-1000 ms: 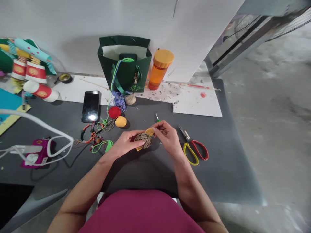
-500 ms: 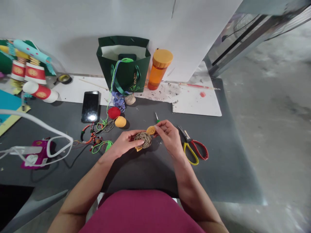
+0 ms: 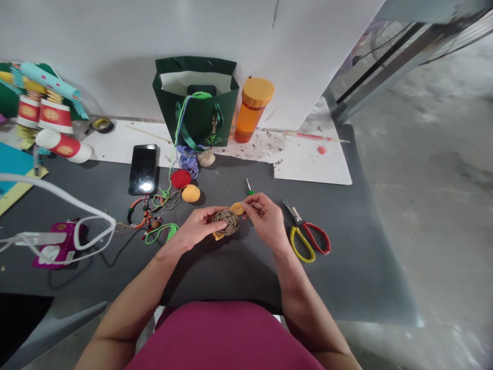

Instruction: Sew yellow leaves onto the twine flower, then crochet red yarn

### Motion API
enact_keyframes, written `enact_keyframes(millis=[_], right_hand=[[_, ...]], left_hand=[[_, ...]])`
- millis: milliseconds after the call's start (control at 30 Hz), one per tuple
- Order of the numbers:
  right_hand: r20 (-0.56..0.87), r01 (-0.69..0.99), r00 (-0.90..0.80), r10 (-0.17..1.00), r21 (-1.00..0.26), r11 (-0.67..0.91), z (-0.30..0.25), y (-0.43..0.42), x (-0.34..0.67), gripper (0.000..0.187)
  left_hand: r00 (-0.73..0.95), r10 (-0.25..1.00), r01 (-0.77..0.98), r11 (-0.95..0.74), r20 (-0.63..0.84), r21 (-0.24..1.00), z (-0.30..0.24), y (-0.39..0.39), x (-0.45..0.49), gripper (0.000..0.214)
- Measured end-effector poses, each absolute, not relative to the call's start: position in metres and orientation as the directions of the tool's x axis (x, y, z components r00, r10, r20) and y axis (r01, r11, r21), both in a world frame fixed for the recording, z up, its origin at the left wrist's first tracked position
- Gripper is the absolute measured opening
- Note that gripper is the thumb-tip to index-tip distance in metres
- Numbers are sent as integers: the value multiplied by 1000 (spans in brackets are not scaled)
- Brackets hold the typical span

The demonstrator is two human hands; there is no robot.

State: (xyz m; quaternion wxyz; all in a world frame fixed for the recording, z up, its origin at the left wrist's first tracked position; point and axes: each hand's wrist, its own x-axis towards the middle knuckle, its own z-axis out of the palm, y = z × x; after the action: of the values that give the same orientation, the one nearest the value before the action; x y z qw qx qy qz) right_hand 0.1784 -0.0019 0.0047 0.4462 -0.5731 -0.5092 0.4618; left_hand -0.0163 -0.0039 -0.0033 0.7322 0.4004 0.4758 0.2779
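While the left hand [image 3: 198,226] pinches the brown woven disc [image 3: 230,222], thumb on its face, other fingers partly hidden, the right hand [image 3: 265,218] nips the edge of the yellow disc [image 3: 237,208], thumb and forefinger closed. Both pieces between the hands, over the dark table [image 3: 246,277]. Compared with half a second ago, yellow disc slightly lower, seen less face-on; right hand also lower. Scissors [image 3: 304,231] unmoved, just right of that hand.

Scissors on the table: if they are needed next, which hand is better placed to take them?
Probably the right hand: though busy with the yellow piece, it is nearer the scissors. The left hand is farther away and holds the brown coil.
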Motion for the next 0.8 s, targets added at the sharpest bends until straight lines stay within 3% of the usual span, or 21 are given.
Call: enact_keyframes(millis=[267, 800], right_hand=[[-78, 222, 83, 993, -970, -95, 5, -3, 180, 23], [-189, 24, 0, 982, -982, -189, 5, 0, 181, 37]], left_hand=[[400, 791, -26, 516, -464, 856, -5, -4, -17, 47], [432, 796, 49, 449, -424, 892, 2, -2, -19, 49]])
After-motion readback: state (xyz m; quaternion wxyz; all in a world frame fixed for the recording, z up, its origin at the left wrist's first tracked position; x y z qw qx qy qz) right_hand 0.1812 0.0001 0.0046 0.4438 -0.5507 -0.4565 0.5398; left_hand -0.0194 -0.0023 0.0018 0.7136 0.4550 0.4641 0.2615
